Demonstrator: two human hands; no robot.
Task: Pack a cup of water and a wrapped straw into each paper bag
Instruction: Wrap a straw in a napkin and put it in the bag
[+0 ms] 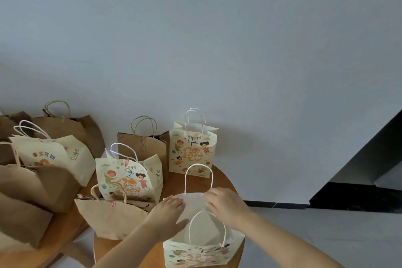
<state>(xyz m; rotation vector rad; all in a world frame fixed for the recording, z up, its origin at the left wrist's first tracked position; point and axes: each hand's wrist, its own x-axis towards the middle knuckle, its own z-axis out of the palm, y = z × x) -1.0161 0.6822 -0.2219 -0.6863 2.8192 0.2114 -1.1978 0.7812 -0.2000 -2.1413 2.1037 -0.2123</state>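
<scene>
Here, at the lower centre of the frame, a cream paper bag with cartoon children printed on its front and white cord handles (203,252) stands open on a round orange-brown wooden table (219,177). Both of the person's hands are at its mouth. The left hand (168,213) lies flat on the left side of the opening, its fingers (175,202) straight and close together, pressing on the white inner paper. The right hand (226,203) is at the far right rim with its fingers (210,193) bent down over the edge; whether they pinch the paper cannot be told. What lies inside this bag is hidden, so no cup or straw can be made out. Further up the table, near its far edge, a second cream cartoon bag marked with a handwritten 4 (192,151) stands upright and open. To its left stands a plain brown paper bag with a pink clip at its top (143,146), and in front of that a cream cartoon bag marked 2 (128,177), its top pinched by a clip. A crumpled brown bag with a pink clip (113,216) leans just left of the left hand. More brown and cream bags crowd the left edge of the frame, before a pale grey wall (217,39).
</scene>
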